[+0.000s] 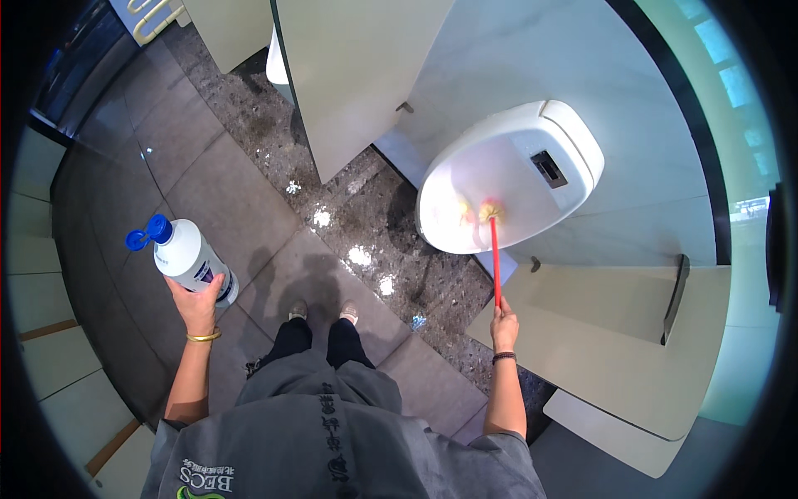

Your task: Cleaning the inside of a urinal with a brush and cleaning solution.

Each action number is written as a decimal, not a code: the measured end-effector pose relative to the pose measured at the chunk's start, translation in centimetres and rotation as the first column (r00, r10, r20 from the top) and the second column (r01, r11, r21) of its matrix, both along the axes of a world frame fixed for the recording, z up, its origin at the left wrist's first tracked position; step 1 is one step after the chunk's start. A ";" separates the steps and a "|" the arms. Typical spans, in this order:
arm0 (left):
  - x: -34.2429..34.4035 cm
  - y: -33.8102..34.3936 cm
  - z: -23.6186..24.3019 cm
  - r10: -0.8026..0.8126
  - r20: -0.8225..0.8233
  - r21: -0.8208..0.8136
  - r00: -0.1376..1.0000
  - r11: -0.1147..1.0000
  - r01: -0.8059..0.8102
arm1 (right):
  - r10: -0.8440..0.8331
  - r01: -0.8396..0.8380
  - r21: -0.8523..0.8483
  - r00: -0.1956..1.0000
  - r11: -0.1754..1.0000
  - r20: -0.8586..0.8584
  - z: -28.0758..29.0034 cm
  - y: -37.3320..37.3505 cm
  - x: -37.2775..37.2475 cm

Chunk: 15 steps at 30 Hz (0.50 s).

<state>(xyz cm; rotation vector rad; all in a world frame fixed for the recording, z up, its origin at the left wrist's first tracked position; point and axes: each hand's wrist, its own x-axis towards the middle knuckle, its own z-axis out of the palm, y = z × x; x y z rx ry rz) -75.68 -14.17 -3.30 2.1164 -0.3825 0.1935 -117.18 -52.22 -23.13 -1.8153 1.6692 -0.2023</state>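
Note:
My left hand (198, 303) is wrapped round the lower part of a white bottle (188, 254) with a blue flip cap (159, 228), which hangs open. The bottle is held off to the left, above the floor tiles. In my right hand (504, 326) is the red handle of a toilet brush (496, 262). The brush's pale yellowish head (490, 209) is inside the bowl of a white wall-mounted urinal (465, 166), touching or close to its inner surface. A pinkish and yellow patch shows in the bowl beside the head.
Beige partition panels (357, 75) stand on the urinal's left, and another panel (598, 316) is to its right, near my right forearm. Dark speckled stone with bright light reflections runs under the urinal; grey tiles (191, 166) lie where I stand.

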 end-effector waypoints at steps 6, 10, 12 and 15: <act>-1.0 -0.9 0.1 0.015 -0.002 0.031 1.000 0.999 -0.015 | 0.538 -0.519 0.196 0.667 0.832 -0.516 1.3 0.9 5.3; -1.5 -1.7 -0.6 -0.007 -0.041 0.071 0.999 0.997 0.010 | 0.497 -0.551 0.153 0.555 0.820 -0.667 -0.7 -3.2 7.8; -1.5 -1.6 -0.8 -0.010 -0.052 0.059 0.999 0.998 0.013 | 0.497 -0.546 0.156 0.558 0.823 -0.665 0.0 -5.0 6.9; -2.2 -1.5 -0.5 0.025 -0.070 0.011 0.997 1.000 -0.024 | 0.549 -0.505 0.262 0.583 0.823 -0.599 2.3 -3.8 5.9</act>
